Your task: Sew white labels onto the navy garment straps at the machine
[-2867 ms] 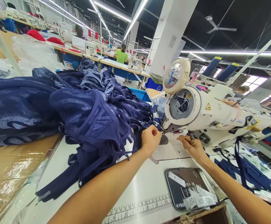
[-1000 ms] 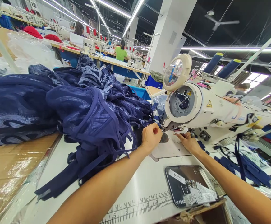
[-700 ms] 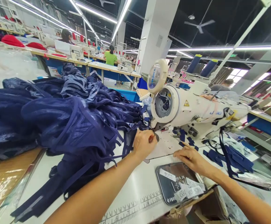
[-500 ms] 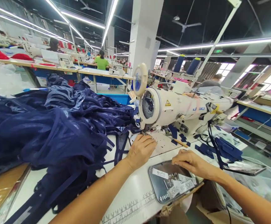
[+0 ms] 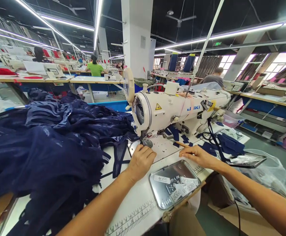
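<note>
While nearest the camera sits the metal tray [image 5: 157,193] of white labels [image 5: 179,186], right hand [image 5: 197,155] hovers at its far edge, fingers curled, apparently pinching a thin wooden stick [image 5: 182,144]; grip not fully clear. Left hand [image 5: 141,160] flat and open on the machine bed [image 5: 164,147], fingertips beside the presser foot [image 5: 146,142]. No fabric under the needle, so seam looks not started. Navy garment pile [image 5: 47,147] heaped left. Sewing machine [image 5: 177,108] behind.
</note>
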Demonstrator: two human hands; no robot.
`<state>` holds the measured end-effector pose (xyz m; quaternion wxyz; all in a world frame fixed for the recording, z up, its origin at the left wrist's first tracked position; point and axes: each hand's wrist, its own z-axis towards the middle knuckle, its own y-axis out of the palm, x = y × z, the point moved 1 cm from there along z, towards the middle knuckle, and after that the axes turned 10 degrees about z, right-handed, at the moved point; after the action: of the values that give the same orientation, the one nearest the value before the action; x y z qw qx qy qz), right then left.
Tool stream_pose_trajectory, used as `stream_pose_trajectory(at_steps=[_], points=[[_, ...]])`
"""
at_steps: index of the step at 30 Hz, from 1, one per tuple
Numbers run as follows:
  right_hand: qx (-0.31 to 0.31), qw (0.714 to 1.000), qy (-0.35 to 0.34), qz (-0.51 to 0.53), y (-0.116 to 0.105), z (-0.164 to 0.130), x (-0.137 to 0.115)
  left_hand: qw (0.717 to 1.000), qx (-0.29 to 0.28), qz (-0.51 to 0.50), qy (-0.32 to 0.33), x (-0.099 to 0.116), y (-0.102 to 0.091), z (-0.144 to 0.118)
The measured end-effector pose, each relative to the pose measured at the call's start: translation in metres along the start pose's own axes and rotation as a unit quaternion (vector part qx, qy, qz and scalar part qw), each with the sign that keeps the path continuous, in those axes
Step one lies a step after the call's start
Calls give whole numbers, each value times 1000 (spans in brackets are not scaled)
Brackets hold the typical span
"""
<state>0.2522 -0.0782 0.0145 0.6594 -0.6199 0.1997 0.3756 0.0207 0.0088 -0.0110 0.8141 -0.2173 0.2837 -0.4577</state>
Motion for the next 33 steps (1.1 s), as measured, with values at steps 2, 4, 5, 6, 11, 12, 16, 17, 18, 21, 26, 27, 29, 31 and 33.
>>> stream_pose_trajectory(at_steps=[2, 4, 5, 6, 11, 12, 16, 17, 18, 21, 26, 27, 29, 31, 33], points=[[-11, 1000, -2, -3, -1, 1, 0, 1000, 2, 4, -5, -1, 1, 0], [-27, 1000, -2, 3, -2, -1, 0, 1000, 4, 8, -20, -4, 1, -1], [-36, 999, 0, 7, -2, -2, 0, 999, 6, 8, -33, -7, 2, -1], [-47, 999, 3, 10, -2, -4, -1, 999, 7, 9, -44, -9, 2, -2], [-81, 996, 17, 33, -1, -18, -5, 997, -17, -17, -69, -9, -2, -1], [-84, 996, 19, 37, -2, -21, -5, 994, -34, -41, -93, -5, -4, 1], [-19, 999, 40, 23, -11, -26, 6, 921, -95, -216, -311, 21, -10, 10], [15, 999, 48, 13, -14, -25, 10, 897, -107, -252, -346, 27, -11, 12], [49, 997, 54, 0, -17, -24, 15, 884, -114, -268, -364, 31, -11, 12], [139, 987, 48, -58, -21, -16, 22, 909, -115, -226, -331, 31, -9, 11], [228, 973, 5, -29, -1, 10, -3, 964, -102, -106, -220, 20, -4, 5], [196, 980, -1, 20, 8, 15, -12, 970, -98, -93, -201, 20, -4, 4], [76, 989, 19, 125, 29, 26, -26, 978, -90, -74, -175, 21, -5, 5], [-10, 982, 28, 189, 46, 35, -34, 982, -82, -64, -157, 22, -7, 6], [-17, 980, 23, 199, 54, 40, -32, 985, -68, -66, -143, 21, -8, 6]])
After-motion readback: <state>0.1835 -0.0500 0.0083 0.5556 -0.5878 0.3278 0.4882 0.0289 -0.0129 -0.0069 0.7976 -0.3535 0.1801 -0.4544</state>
